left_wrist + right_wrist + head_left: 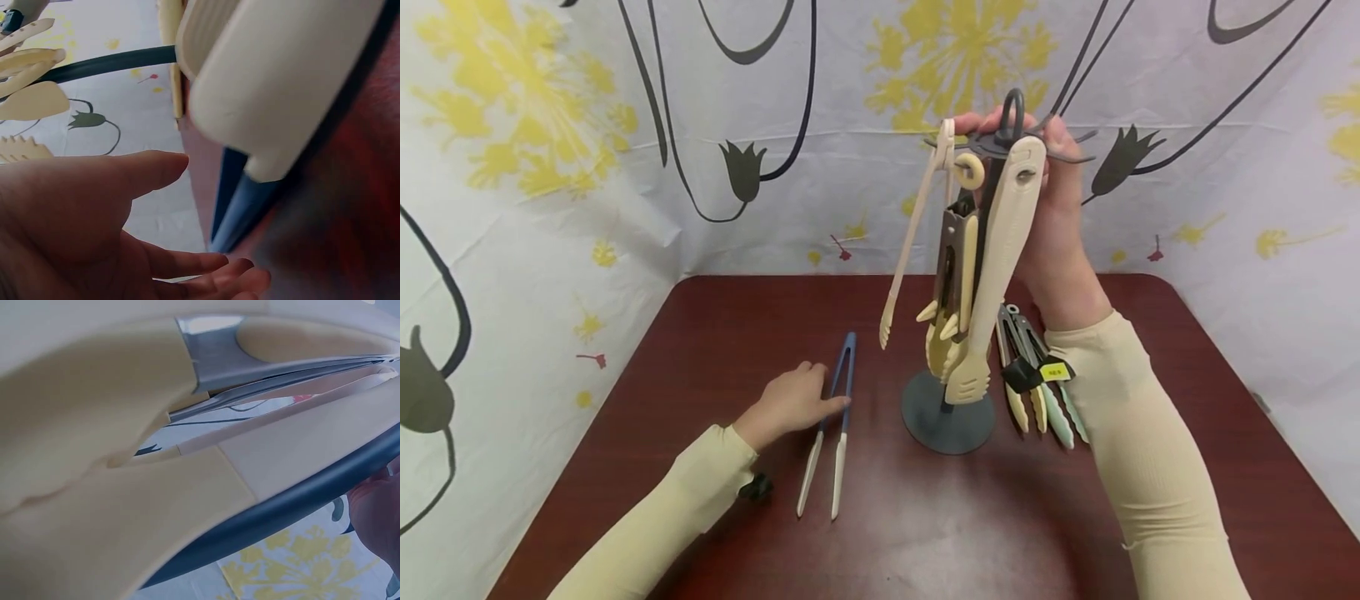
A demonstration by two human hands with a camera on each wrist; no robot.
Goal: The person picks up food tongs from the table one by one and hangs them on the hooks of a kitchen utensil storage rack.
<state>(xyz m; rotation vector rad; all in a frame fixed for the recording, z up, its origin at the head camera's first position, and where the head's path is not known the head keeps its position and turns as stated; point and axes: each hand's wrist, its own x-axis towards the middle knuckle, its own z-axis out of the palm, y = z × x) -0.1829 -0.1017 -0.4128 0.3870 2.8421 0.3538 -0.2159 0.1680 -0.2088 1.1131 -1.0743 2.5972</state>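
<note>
My right hand (1056, 221) grips the top of a dark grey utensil stand (928, 421), just under its hooks and loop. From the hooks hang slim cream tongs (904, 258), tongs with metal arms (950, 254) and a cream utensil with a slotted head (970, 382). The stand's pole (300, 509) runs behind the hanging utensils in the right wrist view. On the table to the left lie blue-handled tongs (839, 475) with white tips, arms spread. My left hand (790, 404) is over their handles, and its fingers look loose (69, 212) in the left wrist view.
More tongs with metal arms (1022, 342) and cream and mint tips lie right of the stand, beside a black strap with a yellow label (1054, 372). The dark red table (895, 533) ends at a patterned cloth (820, 167) hanging behind and at the sides.
</note>
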